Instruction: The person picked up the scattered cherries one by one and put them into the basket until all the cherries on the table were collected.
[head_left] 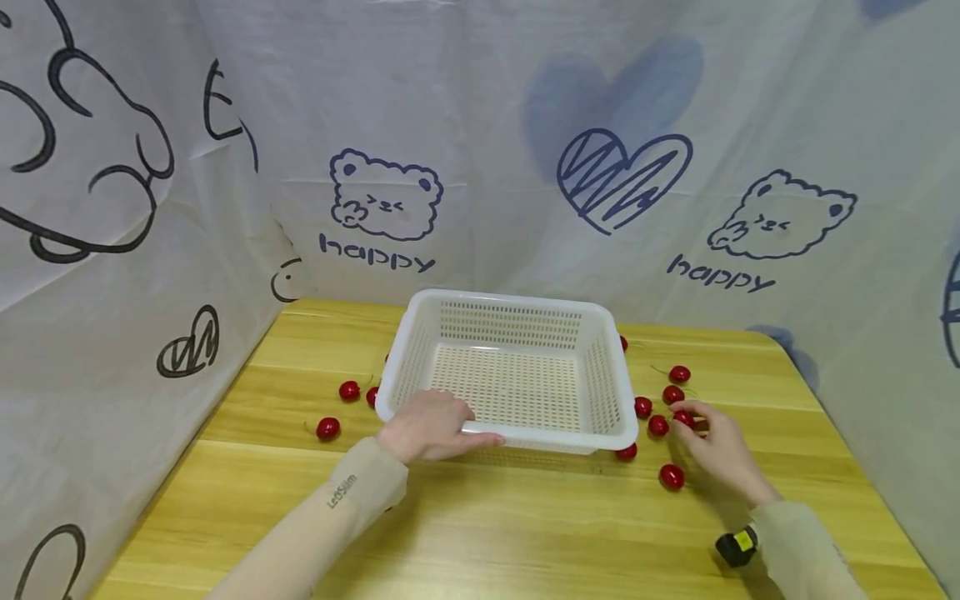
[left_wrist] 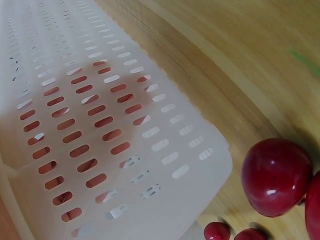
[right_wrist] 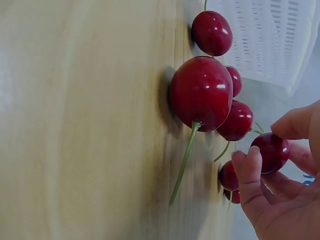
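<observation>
White, rectangular plastic basket with slotted walls and floor [head_left: 517, 387], set on a yellow, wood-grained table [head_left: 540, 533]; clock positions are read in the head view, with the basket as centre. At 8 o'clock, the left hand [head_left: 431, 425] grips the near rim, thumb stretched along it and fingers on the inner side; in the left wrist view, skin shows through the slots of the wall. Between 3 and 4 o'clock, the right hand [head_left: 712, 446] is narrowed about a glossy, dark-red, round cherry [right_wrist: 272, 156], pinched between thumb and fingers; whether this fruit touches the table cannot be told. Loose cherries [head_left: 657, 426] of the same kind lie near the right hand, from 3 to 4 o'clock, the lowest apart from the others. In the right wrist view, the largest-looking one bears a slender green stem [right_wrist: 183, 162] pointing to 7 o'clock. Further red cherries [head_left: 349, 391] lie between 8 and 9 o'clock, one partly hidden by the rim. At 4 o'clock, a small black block with a yellow patch [head_left: 737, 547] adjoins the beige right sleeve [head_left: 798, 546]. Beyond, at 12 o'clock, hangs white cloth printed with blue bears and hearts [head_left: 480, 108].
</observation>
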